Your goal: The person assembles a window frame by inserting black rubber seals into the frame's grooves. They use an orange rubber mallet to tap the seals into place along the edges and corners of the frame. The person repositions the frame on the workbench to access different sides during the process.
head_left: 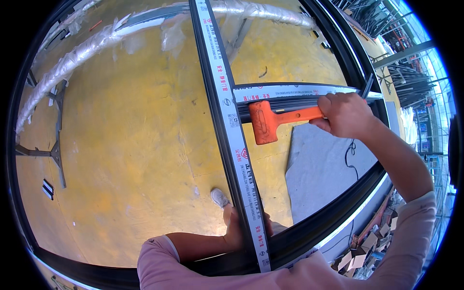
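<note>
My right hand (pixel 345 116) is closed around the handle of an orange mallet (pixel 264 124). The mallet's scuffed head hangs just right of a long upright bar (pixel 232 121) of a black window frame, below the crossbar (pixel 295 91). Printed white film covers the faces of both bars. Low in the view, my left hand (pixel 234 231) wraps round the upright bar near its lower end, with fingertips showing on the bar's other side. A thin dark piece (pixel 369 86) sticks up beyond my right hand; what it belongs to, I cannot tell.
The black outer frame (pixel 333 220) surrounds the bars. Under it lies a yellow floor (pixel 130 140) with a grey sheet (pixel 321 169) and a black cord (pixel 349 157). Plastic-wrapped supports (pixel 72 72) run at the far left. Cardboard scraps (pixel 369 241) lie at lower right.
</note>
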Motion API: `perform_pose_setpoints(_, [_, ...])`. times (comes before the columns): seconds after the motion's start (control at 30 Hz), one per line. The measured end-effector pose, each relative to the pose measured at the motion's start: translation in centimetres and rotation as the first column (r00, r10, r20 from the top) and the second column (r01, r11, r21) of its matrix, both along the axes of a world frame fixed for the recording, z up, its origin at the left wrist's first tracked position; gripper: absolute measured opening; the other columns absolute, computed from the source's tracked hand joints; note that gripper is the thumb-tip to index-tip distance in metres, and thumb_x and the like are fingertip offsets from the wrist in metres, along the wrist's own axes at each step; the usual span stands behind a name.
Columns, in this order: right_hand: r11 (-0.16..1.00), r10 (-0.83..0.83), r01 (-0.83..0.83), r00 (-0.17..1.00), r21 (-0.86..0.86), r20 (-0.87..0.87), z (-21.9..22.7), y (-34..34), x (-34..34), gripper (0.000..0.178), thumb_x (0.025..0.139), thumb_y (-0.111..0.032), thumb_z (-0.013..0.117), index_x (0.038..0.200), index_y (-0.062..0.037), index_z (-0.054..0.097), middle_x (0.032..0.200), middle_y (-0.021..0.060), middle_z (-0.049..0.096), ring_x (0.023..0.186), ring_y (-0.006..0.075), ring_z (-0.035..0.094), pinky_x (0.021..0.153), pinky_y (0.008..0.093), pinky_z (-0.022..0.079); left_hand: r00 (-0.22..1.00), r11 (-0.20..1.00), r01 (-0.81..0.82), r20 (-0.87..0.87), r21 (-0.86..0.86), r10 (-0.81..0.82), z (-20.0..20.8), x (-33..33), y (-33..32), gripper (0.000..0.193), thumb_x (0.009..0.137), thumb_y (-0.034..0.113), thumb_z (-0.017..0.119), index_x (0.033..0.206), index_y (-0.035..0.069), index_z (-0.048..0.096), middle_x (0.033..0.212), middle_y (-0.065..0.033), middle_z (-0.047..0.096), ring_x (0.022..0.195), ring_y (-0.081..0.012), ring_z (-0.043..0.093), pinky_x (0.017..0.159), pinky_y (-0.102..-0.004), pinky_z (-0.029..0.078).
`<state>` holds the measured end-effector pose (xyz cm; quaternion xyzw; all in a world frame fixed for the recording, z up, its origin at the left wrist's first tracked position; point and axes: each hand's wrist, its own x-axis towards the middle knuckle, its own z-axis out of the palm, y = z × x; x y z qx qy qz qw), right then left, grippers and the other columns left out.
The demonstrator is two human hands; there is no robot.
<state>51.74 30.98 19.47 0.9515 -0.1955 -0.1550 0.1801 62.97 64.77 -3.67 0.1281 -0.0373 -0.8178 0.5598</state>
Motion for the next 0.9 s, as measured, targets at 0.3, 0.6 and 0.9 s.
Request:
perform_pose_setpoints(0.3, [0.813, 0.5, -0.473, 0.866, 0.338, 0.011, -1.0, 3.7, -2.3, 0.047, 0.082, -0.054, 0.076, 0.073, -0.0127, 0.055, 0.062, -0.001, 0.052, 0.056, 0.0176, 0.06, 0.051, 0.0307, 0.048, 0.999, 0.96, 0.033, -0.017, 0.276, -0.03, 1.1, -0.2, -0.7, 0.104, 0.077, 0.099, 0.031, 0.11, 0.004, 0.061, 0.08, -0.016, 0.068, 0.069, -0.0264, 0.068, 0.062, -0.0345, 0.056])
perform_pose_setpoints(0.6, [0.987, 0.039, -0.039, 0.999, 0.155, 0.005, -4.7, 1.8, 0.0, 0.043, 0.09, -0.049, 0.071, 0.08, -0.0084, 0.06, 0.061, 0.0046, 0.059, 0.056, 0.0216, 0.065, 0.052, 0.0336, 0.051, 1.0, 0.99, 0.007, 0.004, 0.139, -0.008, 1.3, 0.1, -0.4, 0.103, 0.078, 0.098, 0.027, 0.117, 0.009, 0.059, 0.091, -0.0172, 0.07, 0.082, -0.0266, 0.07, 0.07, -0.0362, 0.056])
perform_pose_setpoints(0.9, [0.998, 0.033, -0.032, 0.999, 0.059, -0.015, -5.3, -0.9, -0.9, 0.046, 0.092, -0.053, 0.067, 0.08, -0.009, 0.058, 0.063, 0.0068, 0.061, 0.058, 0.023, 0.067, 0.051, 0.036, 0.051, 0.997, 0.979, 0.075, -0.026, 0.192, -0.071, 1.2, 0.1, -0.3, 0.111, 0.075, 0.101, 0.026, 0.106, 0.002, 0.064, 0.092, -0.0163, 0.069, 0.084, -0.0272, 0.07, 0.076, -0.0396, 0.056])
